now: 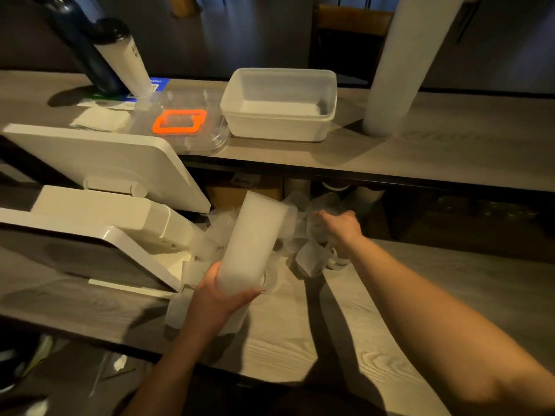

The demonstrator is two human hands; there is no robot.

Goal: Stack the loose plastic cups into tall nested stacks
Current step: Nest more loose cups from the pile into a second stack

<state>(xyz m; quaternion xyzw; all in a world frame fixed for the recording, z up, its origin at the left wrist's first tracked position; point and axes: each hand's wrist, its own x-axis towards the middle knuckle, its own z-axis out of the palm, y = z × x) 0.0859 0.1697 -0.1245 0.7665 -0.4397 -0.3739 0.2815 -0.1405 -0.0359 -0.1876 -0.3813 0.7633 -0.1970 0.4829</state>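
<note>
My left hand (220, 295) grips the base of a tall nested stack of translucent plastic cups (253, 238), which leans away from me towards the upper right. Beyond it, a heap of loose clear cups (309, 256) lies on the lower wooden counter (300, 340). My right hand (339, 225) reaches into the far side of that heap with its fingers curled around a clear cup (315, 228). More cups (180, 310) lie beneath my left wrist.
Two white tilted screens (99, 163) stand at the left. On the upper shelf (450, 157) sit a white tub (279, 106), a clear lid with an orange ring (180, 123), napkins (100, 118) and a very tall white cup stack (408, 64).
</note>
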